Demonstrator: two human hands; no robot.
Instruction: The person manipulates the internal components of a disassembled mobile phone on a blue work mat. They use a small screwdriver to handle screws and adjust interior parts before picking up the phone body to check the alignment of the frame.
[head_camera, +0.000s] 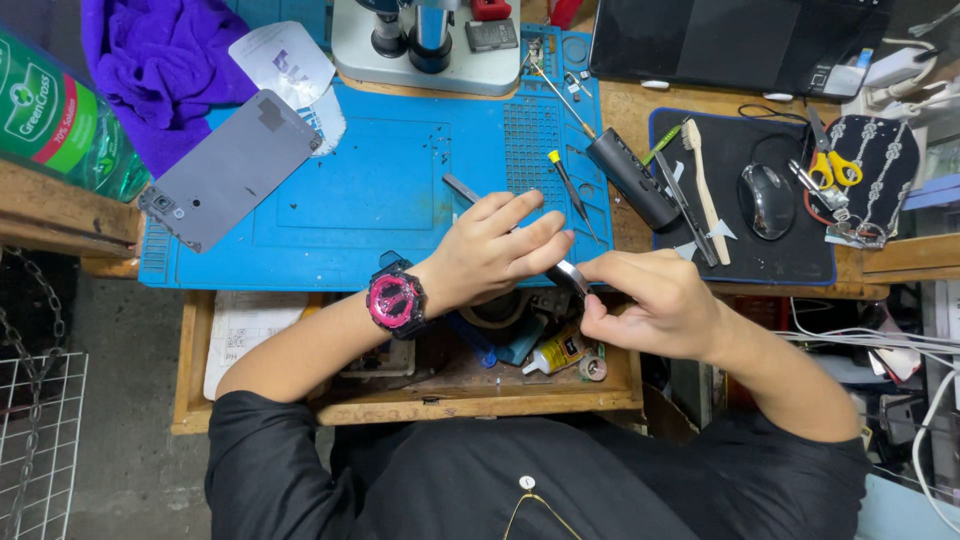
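L hand (497, 250) + R hand (645, 300): fingers pinch small silver part (570, 275) | phone back cover (232, 168) already off, on blue mat (400, 200) | refit not done

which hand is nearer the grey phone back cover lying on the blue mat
Left. The left hand is to the right of the grey phone back cover; the right hand is farther right.

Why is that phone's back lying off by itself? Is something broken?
The grey phone back cover lies askew on the blue mat, apart from any phone. Tiny dark specks are scattered over the mat. Both hands, left and right, pinch a small dark strip together.
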